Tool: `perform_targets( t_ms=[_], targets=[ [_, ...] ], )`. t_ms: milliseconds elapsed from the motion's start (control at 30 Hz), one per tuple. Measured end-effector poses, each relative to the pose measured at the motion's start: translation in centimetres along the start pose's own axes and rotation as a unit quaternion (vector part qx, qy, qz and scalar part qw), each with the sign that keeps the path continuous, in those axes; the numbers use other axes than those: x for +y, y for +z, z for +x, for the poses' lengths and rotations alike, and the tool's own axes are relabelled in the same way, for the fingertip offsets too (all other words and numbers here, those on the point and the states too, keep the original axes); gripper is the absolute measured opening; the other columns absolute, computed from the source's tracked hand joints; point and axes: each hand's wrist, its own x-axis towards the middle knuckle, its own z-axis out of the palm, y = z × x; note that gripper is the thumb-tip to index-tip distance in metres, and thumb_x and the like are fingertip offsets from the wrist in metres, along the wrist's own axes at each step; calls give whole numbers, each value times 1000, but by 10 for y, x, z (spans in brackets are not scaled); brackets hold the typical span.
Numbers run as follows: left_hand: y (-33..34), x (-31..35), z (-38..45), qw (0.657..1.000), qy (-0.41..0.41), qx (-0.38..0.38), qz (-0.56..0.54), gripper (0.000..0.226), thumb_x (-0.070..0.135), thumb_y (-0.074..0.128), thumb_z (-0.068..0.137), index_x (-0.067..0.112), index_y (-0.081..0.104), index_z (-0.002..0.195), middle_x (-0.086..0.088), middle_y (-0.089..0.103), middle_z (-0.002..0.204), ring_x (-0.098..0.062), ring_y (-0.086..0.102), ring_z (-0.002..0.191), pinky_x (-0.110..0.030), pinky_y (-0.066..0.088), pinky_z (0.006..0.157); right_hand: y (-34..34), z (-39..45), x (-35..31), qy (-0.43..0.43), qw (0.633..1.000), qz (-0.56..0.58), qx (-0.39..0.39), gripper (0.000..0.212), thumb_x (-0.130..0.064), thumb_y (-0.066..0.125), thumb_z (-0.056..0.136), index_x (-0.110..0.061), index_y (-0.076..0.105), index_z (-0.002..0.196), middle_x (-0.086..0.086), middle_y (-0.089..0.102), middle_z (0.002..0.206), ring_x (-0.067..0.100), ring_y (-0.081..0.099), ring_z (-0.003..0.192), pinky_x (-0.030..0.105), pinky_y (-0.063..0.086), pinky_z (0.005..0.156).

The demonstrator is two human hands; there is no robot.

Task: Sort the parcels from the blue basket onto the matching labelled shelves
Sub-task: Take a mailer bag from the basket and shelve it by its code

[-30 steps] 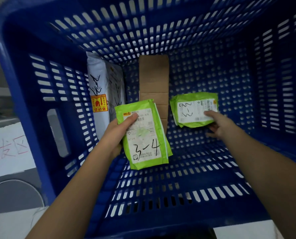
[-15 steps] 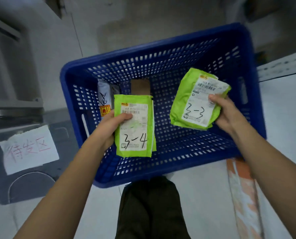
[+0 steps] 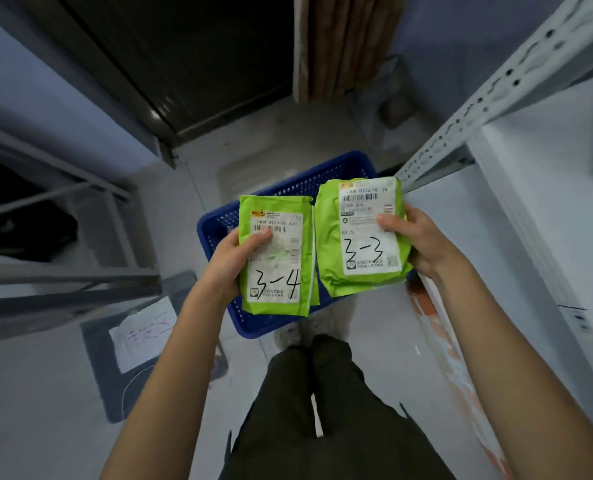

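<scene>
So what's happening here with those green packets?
A person is sorting parcels. The left hand grips a green parcel marked 3-4, and the right hand grips another marked 3-3. Both are held up, labels facing the camera, above the blue basket on the floor. A metal shelf frame stands to the right. Neither parcel is on a shelf yet.

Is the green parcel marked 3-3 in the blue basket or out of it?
Out. The right hand holds the 3-3 parcel up, well above the blue basket on the floor.
</scene>
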Motion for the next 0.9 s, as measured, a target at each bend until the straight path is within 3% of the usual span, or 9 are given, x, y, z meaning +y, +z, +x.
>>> perform_targets(
  t_ms=[133, 367, 600, 800, 900],
  targets=[
    [30, 23, -43, 999, 42, -22, 0, 15, 20, 61, 89, 14, 62, 103, -5, 75, 88, -21, 73, 74, -31, 58, 59, 7, -70, -20, -54, 995, 72, 41, 33, -13, 67, 75, -11, 64, 108, 12, 72, 105, 30, 68, 97, 43, 57, 81],
    [78, 62, -74, 985, 56, -156, 57, 14, 20, 60, 90, 12, 62, 102, -8, 75, 88, -23, 73, 74, -34, 58, 58, 7, -165, -6, -120, 959, 187, 173, 24, -17, 53, 89, -17, 63, 112, 11, 71, 109, 27, 68, 99, 45, 55, 85],
    [130, 64, -110, 924, 46, -337, 172, 11, 16, 56, 92, 11, 65, 98, -8, 75, 88, -20, 73, 72, -30, 57, 56, 29, -246, 52, -190, 872, 314, 324, 36, -22, 57, 85, -14, 60, 120, 13, 69, 113, 28, 68, 100, 41, 58, 78],
    [167, 23, -151, 864, -35, -430, 261, 21, 18, 63, 87, 10, 66, 107, -12, 74, 99, -25, 72, 86, -34, 59, 65, 55, -316, 114, -205, 781, 402, 431, 33, -22, 58, 87, -16, 60, 120, 11, 70, 113, 28, 68, 101, 43, 58, 79],
    [185, -1, -174, 827, -54, -474, 298, 17, 17, 63, 86, 13, 66, 103, -8, 75, 94, -23, 73, 84, -34, 59, 65, 64, -351, 143, -215, 727, 443, 479, 34, -22, 58, 87, -14, 61, 121, 12, 70, 113, 27, 69, 100, 43, 58, 77]
  ],
)
